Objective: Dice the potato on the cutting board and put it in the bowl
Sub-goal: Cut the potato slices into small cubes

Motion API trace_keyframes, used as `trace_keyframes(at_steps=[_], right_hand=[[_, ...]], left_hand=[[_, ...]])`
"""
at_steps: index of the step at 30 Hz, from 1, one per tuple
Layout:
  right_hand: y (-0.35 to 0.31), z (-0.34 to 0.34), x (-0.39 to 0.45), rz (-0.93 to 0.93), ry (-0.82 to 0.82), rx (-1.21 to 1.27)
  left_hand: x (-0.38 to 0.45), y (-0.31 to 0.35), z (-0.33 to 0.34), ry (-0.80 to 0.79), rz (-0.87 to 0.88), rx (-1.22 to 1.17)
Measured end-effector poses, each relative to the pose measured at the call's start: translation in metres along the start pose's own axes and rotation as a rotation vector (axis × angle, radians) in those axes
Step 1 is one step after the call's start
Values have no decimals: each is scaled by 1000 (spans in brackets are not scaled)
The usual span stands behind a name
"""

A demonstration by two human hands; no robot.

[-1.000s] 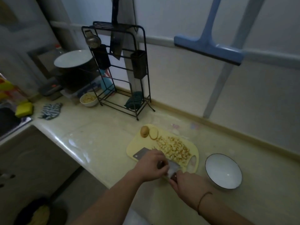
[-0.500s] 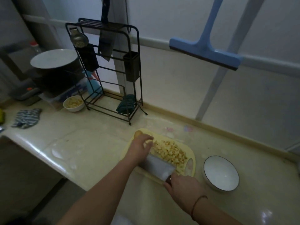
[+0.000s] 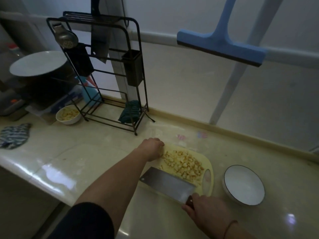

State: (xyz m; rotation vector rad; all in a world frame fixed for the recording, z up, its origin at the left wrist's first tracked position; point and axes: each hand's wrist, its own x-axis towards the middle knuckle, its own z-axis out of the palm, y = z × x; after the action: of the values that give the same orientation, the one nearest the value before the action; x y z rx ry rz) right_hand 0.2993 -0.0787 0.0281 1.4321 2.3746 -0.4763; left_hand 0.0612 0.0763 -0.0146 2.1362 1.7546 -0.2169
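A yellow cutting board (image 3: pixel 208 163) lies on the counter with a heap of diced potato (image 3: pixel 183 163) on it. My left hand (image 3: pixel 151 148) reaches to the board's far left corner with its fingers curled down over the potato pieces that lay there; those pieces are hidden under it. My right hand (image 3: pixel 205 211) grips the wooden handle of a cleaver (image 3: pixel 168 183), whose wide blade lies flat over the board's near edge. An empty white bowl (image 3: pixel 244 185) with a dark rim stands right of the board.
A black wire rack (image 3: pixel 110 75) with a hanging cleaver and a strainer stands at the back. A small bowl of diced potato (image 3: pixel 68 114) sits left of it. A striped cloth (image 3: pixel 14 135) lies far left. A blue squeegee (image 3: pixel 222 42) hangs overhead.
My left hand left the cleaver blade and reached forward to the potato pieces at the board's far left corner. The view shifted closer and to the right. The cleaver stayed low over the board.
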Motion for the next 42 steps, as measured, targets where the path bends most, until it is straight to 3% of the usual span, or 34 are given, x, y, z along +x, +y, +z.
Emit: trace_keyframes(at_steps=[12, 18, 20, 23, 25, 27, 31, 33, 37, 42], right_hand=[[-1, -5, 4, 10, 17, 4], [3, 1, 8, 23, 31, -63], [7, 5, 7, 13, 47, -59], [13, 15, 3, -1, 80, 69], [15, 14, 0, 6, 43, 335], [13, 13, 1, 4, -25, 579], [12, 11, 5, 149, -330, 1089], [17, 10, 7, 200, -450, 1192], [37, 7, 11, 211, -491, 1259], [64, 2, 11, 254, -469, 1238]], left_hand=[[13, 2, -6, 0, -111, -52], [2, 3, -12, 109, 20, -209], [-10, 3, -26, 178, -3, -324], [-42, -9, -51, 437, -149, -675], [-69, -25, -60, 612, -252, -858], [-94, -40, -57, 679, -336, -966], [-119, -53, -21, 559, -452, -942], [-123, -52, 4, 480, -453, -912], [-123, -38, 42, 329, -408, -852], [-108, -11, 59, 249, -368, -769]])
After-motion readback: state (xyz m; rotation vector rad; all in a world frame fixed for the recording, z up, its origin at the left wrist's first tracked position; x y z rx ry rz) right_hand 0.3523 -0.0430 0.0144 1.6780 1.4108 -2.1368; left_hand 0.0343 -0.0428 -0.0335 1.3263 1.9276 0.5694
